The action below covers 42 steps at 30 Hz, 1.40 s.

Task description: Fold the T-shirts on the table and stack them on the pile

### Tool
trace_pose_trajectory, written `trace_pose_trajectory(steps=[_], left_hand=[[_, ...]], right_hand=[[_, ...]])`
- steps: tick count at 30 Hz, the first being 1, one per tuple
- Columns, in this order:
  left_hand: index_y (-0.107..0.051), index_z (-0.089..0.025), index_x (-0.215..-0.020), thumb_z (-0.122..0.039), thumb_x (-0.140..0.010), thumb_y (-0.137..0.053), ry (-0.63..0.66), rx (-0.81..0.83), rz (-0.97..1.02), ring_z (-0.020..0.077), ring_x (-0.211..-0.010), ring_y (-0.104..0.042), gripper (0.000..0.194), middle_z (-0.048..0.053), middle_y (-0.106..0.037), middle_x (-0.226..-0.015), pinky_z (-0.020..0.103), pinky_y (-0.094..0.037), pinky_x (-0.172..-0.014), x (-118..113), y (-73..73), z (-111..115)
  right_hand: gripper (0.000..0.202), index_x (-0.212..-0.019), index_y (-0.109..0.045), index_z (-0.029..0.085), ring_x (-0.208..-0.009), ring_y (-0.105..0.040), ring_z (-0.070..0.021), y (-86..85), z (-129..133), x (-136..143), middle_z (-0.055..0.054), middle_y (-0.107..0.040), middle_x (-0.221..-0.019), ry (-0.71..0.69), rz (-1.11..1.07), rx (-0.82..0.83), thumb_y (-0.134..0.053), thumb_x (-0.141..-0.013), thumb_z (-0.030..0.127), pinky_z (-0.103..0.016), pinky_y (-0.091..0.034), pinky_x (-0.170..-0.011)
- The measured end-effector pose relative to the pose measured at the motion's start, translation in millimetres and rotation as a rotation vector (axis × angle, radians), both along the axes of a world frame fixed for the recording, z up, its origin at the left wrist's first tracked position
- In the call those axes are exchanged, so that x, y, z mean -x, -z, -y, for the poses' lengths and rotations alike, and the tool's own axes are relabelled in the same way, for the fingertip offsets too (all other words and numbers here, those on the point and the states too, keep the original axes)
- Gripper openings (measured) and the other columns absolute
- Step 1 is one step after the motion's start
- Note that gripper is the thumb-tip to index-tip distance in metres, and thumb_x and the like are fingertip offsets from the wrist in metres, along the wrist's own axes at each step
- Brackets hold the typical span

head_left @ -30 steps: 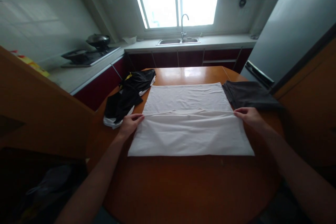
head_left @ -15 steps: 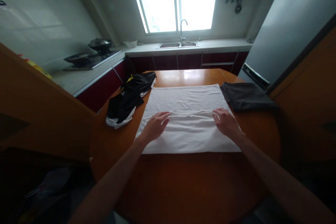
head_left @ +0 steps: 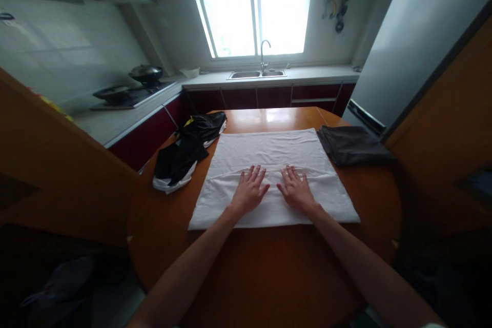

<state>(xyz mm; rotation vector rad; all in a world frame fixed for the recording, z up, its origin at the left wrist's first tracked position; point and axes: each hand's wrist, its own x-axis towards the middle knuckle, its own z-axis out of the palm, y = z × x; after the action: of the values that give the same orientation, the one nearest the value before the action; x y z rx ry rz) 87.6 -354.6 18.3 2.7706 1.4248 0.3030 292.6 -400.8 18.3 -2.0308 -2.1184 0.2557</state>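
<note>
A white cloth (head_left: 269, 148), perhaps a garment, lies spread on the wooden table (head_left: 269, 266), its near part folded over so that a crease runs across its middle. My left hand (head_left: 249, 189) rests flat on the folded part, fingers spread and pointing away from me. Just to its right, my right hand (head_left: 295, 188) lies palm down on the same layer with its fingers apart. Neither hand grips the fabric. Small wrinkles show around the fingertips.
Black and white clothing (head_left: 182, 156) lies crumpled at the table's left. A folded dark grey cloth (head_left: 353, 144) sits at the right, close to the white cloth. Beyond the table are a counter with a sink (head_left: 255, 74), a stove with pans (head_left: 146, 74) and a fridge (head_left: 388, 46).
Both hands have moved inward over the white cloth, closer together, and their curled fingers are now flat and spread. The view has tilted up slightly.
</note>
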Motion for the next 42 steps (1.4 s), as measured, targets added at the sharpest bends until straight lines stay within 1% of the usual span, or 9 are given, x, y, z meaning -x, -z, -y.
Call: trace_pose_trajectory(steps=[4, 8, 11, 20, 28, 33, 37, 40, 42], left_hand=[[-0.035, -0.021, -0.158, -0.053, -0.104, -0.033, 0.031, 0.046, -0.041, 0.0327, -0.153, -0.02, 0.063, 0.013, -0.026, -0.165, 0.059, -0.022, -0.121, -7.1, 5.3, 6.9], [-0.036, -0.025, -0.157, -0.053, -0.103, -0.035, 0.031, 0.053, -0.035, 0.0319, -0.154, -0.019, 0.061, 0.01, -0.024, -0.166, 0.058, -0.019, -0.122, -6.1, 12.1, 4.5], [-0.035, -0.028, -0.157, -0.053, -0.103, -0.037, 0.031, 0.063, -0.022, 0.0325, -0.154, -0.019, 0.06, 0.009, -0.025, -0.166, 0.058, -0.018, -0.122, -4.8, 14.0, 2.8], [-0.042, -0.026, -0.154, -0.056, -0.102, -0.036, 0.014, 0.002, -0.006, 0.0326, -0.153, -0.022, 0.061, 0.01, -0.032, -0.164, 0.057, -0.02, -0.122, -7.0, 4.4, 7.4], [-0.038, -0.029, -0.156, -0.058, -0.101, -0.037, 0.018, 0.06, -0.017, 0.0333, -0.153, -0.021, 0.062, 0.008, -0.028, -0.166, 0.056, -0.02, -0.122, -4.4, 12.4, 4.6], [-0.038, -0.029, -0.156, -0.059, -0.101, -0.035, 0.017, 0.076, -0.039, 0.0327, -0.154, -0.019, 0.062, 0.008, -0.026, -0.166, 0.057, -0.019, -0.122, -5.4, 8.2, 5.0], [-0.036, -0.03, -0.157, -0.059, -0.102, -0.034, 0.002, 0.091, -0.06, 0.0313, -0.154, -0.018, 0.063, 0.007, -0.023, -0.167, 0.056, -0.019, -0.123, -6.4, 4.7, 6.0], [-0.036, -0.031, -0.157, -0.059, -0.102, -0.034, -0.002, 0.101, -0.068, 0.0305, -0.155, -0.017, 0.062, 0.005, -0.022, -0.167, 0.055, -0.018, -0.123, -6.5, 4.4, 5.9], [-0.035, -0.031, -0.157, -0.059, -0.102, -0.034, -0.002, 0.103, -0.066, 0.0301, -0.155, -0.017, 0.062, 0.004, -0.022, -0.167, 0.055, -0.018, -0.123, -6.4, 5.1, 5.6]], right_hand=[[0.064, -0.158, -0.031, 0.013, -0.155, -0.014, -0.0277, 2.6, 2.2, 6.1, -0.015, -0.018, -0.167, -0.024, -0.005, -0.001, -0.031, -0.104, 0.048, -0.057, -0.009, -0.122], [0.063, -0.159, -0.03, 0.014, -0.156, -0.012, -0.0267, 2.0, 1.1, 3.3, -0.015, -0.017, -0.167, 0.017, -0.007, -0.075, -0.03, -0.104, 0.046, -0.055, -0.009, -0.123], [0.063, -0.158, -0.031, 0.013, -0.155, -0.013, -0.0269, 1.0, 0.9, 0.9, -0.015, -0.02, -0.167, 0.034, -0.005, -0.059, -0.031, -0.103, 0.044, -0.055, -0.01, -0.123], [0.063, -0.158, -0.032, 0.012, -0.155, -0.014, -0.027, 1.5, 2.5, 3.5, -0.016, -0.021, -0.166, 0.038, -0.02, -0.07, -0.032, -0.103, 0.044, -0.053, -0.009, -0.122], [0.063, -0.156, -0.035, 0.011, -0.154, -0.017, -0.0273, 1.4, 5.8, 3.3, -0.016, -0.023, -0.166, 0.03, -0.014, -0.028, -0.033, -0.103, 0.044, -0.053, -0.01, -0.122], [0.062, -0.156, -0.036, 0.012, -0.154, -0.017, -0.027, 3.9, 3.6, 4.1, -0.016, -0.024, -0.166, 0.027, -0.028, -0.043, -0.035, -0.103, 0.045, -0.053, -0.01, -0.122], [0.062, -0.157, -0.034, 0.013, -0.154, -0.019, -0.0248, 5.1, -1.5, -7.2, -0.015, -0.025, -0.165, 0.056, -0.071, -0.059, -0.031, -0.104, 0.046, -0.05, -0.015, -0.122], [0.064, -0.158, -0.031, 0.01, -0.155, -0.015, -0.0248, 8.2, -4.1, -28.2, -0.016, -0.022, -0.166, 0.17, -0.046, -0.119, -0.027, -0.105, 0.046, -0.051, -0.013, -0.123], [0.065, -0.157, -0.031, 0.007, -0.155, -0.014, -0.0264, 11.9, -4.6, -43.0, -0.017, -0.021, -0.166, 0.244, -0.008, -0.105, -0.026, -0.105, 0.046, -0.052, -0.01, -0.123]])
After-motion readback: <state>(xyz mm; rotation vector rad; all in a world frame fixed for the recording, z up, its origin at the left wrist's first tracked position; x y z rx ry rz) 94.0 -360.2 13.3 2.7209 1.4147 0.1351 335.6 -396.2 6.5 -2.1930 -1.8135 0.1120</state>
